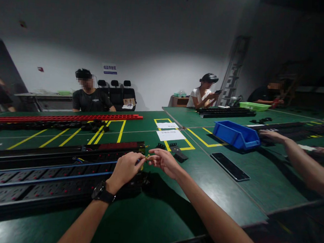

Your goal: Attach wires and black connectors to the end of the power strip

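Observation:
My left hand (126, 171), wearing a black watch (103, 193) on the wrist, is closed in a pinch on a thin wire (147, 157) with a yellow tip. My right hand (165, 163) meets it from the right, fingers curled and fingertips at the wire's yellow end. Both hands are over the right end of a long black rail assembly (44, 178) with blue strips and small red dots. A few loose coloured wires (78, 160) stick up from the assembly farther left. The wire's exact ends are too small to make out.
Small black parts (179, 155) and white paper sheets (170, 135) lie past my hands. A phone (230, 166) and a blue bin (236, 135) are on the right. A co-worker's arm (301, 155) reaches in there. A red lattice strip (65, 117) lies far left; people sit opposite.

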Available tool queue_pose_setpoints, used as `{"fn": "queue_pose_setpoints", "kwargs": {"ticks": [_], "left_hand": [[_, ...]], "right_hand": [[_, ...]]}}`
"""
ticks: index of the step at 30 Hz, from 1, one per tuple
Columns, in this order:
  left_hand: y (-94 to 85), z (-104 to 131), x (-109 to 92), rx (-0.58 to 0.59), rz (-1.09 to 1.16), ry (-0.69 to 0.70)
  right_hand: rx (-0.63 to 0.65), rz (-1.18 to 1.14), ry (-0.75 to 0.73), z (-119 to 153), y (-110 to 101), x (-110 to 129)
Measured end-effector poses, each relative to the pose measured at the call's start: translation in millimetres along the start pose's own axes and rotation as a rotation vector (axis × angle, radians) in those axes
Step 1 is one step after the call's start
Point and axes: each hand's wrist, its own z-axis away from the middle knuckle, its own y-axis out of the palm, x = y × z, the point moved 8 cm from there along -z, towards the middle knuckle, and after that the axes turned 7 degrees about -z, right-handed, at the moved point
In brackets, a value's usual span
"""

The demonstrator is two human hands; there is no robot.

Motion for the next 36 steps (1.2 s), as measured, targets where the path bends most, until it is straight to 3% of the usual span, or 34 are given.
{"fn": "queue_pose_setpoints", "kwargs": {"ticks": [12, 15, 25, 36], "left_hand": [[3.6, -2.9, 5.9, -0.014, 0.196, -0.042], [5.0, -3.5, 8.8, 0.007, 0.141, -0.058], [6.6, 1.0, 21.6, 0.144, -0.077, -0.190], [10.5, 2.3, 20.1, 0.162, -0.163, -0.182]], "right_hand": [[0.004, 0.013, 0.019, 3.3, 5.6, -0.6], [-0.043, 0.019, 0.009, 1.6, 2.1, -3.0], [-0.378, 0.038, 0.008, -4.9, -37.0, -11.4], [-0.346, 0.076, 0.022, -8.0, -33.6, -22.3]]}}
